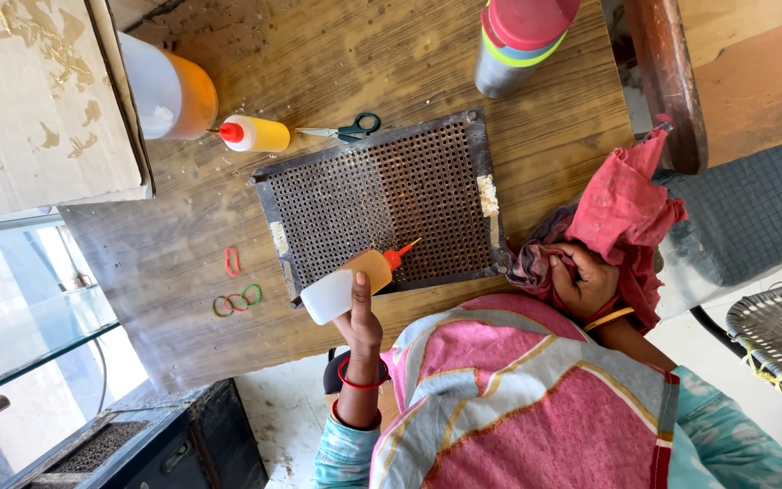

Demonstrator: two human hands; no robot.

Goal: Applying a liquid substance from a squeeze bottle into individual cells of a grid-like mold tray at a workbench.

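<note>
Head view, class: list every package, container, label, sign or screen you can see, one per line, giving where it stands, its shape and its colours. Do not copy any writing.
Squeeze bottle: in left hand, over perforated tray; translucent, amber liquid, red nozzle.
Second squeeze bottle: lying above tray; yellow, red nozzle.
Large jar: top left, on its side, orange contents.
Cardboard box: top-left corner, brown.
Cylindrical container: top edge; grey, red and green.
No signs or screens.
</note>
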